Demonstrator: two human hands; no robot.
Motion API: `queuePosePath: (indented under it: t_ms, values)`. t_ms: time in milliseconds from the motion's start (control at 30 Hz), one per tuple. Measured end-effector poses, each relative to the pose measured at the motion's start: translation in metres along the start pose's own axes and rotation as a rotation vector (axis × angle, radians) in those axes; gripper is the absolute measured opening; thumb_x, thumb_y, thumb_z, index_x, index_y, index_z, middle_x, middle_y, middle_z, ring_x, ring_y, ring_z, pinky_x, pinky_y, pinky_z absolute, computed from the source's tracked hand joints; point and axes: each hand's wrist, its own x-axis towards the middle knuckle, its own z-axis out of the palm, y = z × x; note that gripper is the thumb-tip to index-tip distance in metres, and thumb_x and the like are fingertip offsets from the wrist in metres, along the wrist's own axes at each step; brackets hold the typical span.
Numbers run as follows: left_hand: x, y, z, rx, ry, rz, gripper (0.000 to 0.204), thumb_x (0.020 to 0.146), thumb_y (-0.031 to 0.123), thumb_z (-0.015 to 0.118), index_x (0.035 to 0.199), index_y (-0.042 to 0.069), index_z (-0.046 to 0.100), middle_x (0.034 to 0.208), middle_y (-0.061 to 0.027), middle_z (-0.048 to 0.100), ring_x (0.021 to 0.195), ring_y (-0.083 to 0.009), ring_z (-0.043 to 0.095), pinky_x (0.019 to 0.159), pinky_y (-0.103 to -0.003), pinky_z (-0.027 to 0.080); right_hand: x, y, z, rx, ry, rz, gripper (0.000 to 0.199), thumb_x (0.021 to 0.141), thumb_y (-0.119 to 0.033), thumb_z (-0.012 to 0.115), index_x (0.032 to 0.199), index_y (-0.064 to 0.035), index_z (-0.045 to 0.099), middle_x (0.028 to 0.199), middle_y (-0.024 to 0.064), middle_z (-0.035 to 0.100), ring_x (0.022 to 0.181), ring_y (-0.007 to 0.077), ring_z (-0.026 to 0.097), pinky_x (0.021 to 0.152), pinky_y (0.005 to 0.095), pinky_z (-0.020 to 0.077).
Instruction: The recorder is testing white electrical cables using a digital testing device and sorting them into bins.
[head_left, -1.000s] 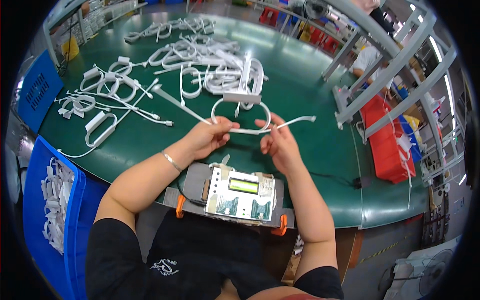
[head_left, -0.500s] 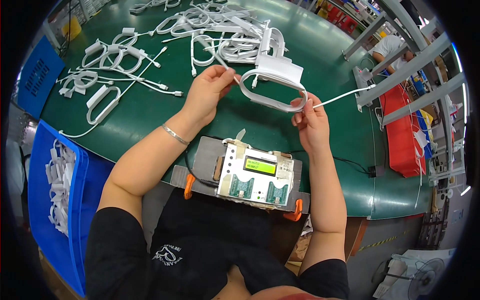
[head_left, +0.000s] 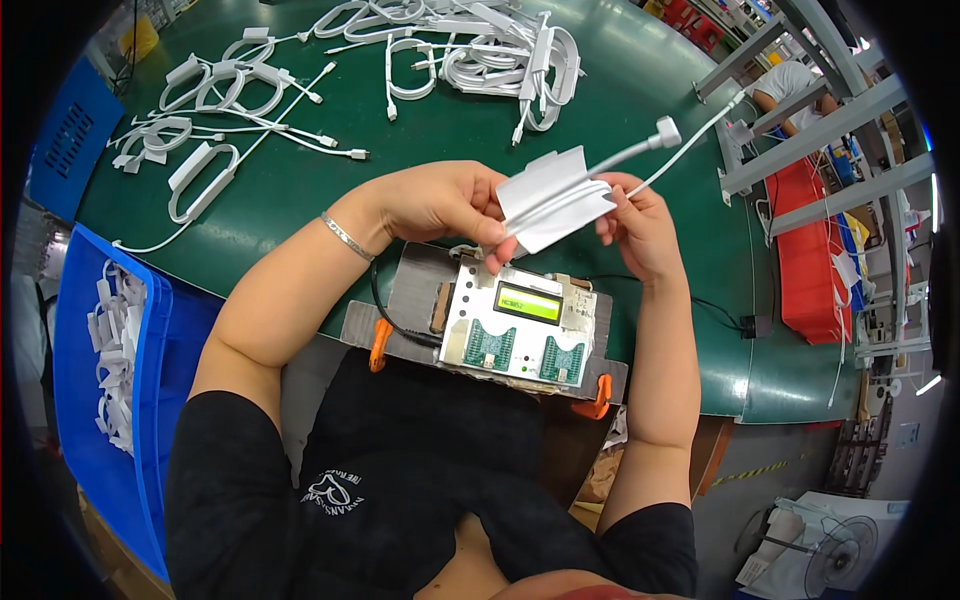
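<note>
Left hand point(head_left: 455, 205) and right hand point(head_left: 643, 225), mine, pinch 1 smooth white cable point(head_left: 622, 156) with flat wrap point(head_left: 540, 182); 2 orange clamps point(head_left: 380, 346) sit nearer me.

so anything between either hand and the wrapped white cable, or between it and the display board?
Left hand and right hand both grip the wrapped white cable, nothing visible between. Toward the display board, only left fingertips overlap its top edge in view; depth unclear.
</note>
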Motion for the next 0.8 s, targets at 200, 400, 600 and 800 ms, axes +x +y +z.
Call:
queuePosePath:
  t_ms: [200, 400, 600, 800]
  values:
    - [0.015, -0.012, 0.01, 0.166, 0.245, -0.032, 0.017, 0.082, 0.0, 0.057, 0.098, -0.005, 0.058, 0.08, -0.0106, 0.065, 0.072, -0.0153, 0.064, 0.069, -0.026, 0.05, 0.004, -0.014, -0.002, 0.085, 0.522, -0.505, 0.006, 0.091, -0.006, 0.055, 0.096, -0.0046, 0.053, 0.083, 0.0041, 0.056, 0.069, 0.0114, 0.056, 0.062, 0.0218, 0.0456]
    - [0.023, -0.025, 0.026, 0.29, 0.448, 0.005, 0.018, 0.082, 0.0, 0.055, 0.099, -0.005, 0.058, 0.081, -0.0099, 0.065, 0.073, -0.0156, 0.065, 0.068, -0.025, 0.051, -0.009, -0.014, 0.05, -0.985, 0.371, -1.008, 0.021, 0.064, 0.006, 0.067, 0.079, -0.0064, 0.06, 0.083, 0.0093, 0.055, 0.077, 0.026, 0.055, 0.069, 0.0322, 0.0458]
    - [0.026, -0.026, 0.017, -0.004, 0.57, 0.162, 0.02, 0.082, 0.0, 0.055, 0.101, -0.003, 0.059, 0.09, -0.0086, 0.063, 0.076, -0.0148, 0.062, 0.069, -0.025, 0.049, -0.006, -0.001, 0.089, -1.313, -0.056, -1.048, 0.025, 0.061, -0.004, 0.061, 0.085, -0.0081, 0.061, 0.088, 0.0032, 0.058, 0.086, 0.0237, 0.055, 0.077, 0.0359, 0.0451]
    - [0.025, -0.019, 0.009, -0.157, 0.544, 0.14, 0.023, 0.08, 0.001, 0.057, 0.103, -0.003, 0.059, 0.09, -0.0086, 0.063, 0.075, -0.0143, 0.061, 0.068, -0.025, 0.049, -0.004, -0.002, 0.084, -1.243, -0.151, -0.991, 0.034, 0.059, -0.004, 0.067, 0.092, -0.0089, 0.064, 0.095, 0.0026, 0.06, 0.091, 0.0233, 0.055, 0.082, 0.0373, 0.0422]
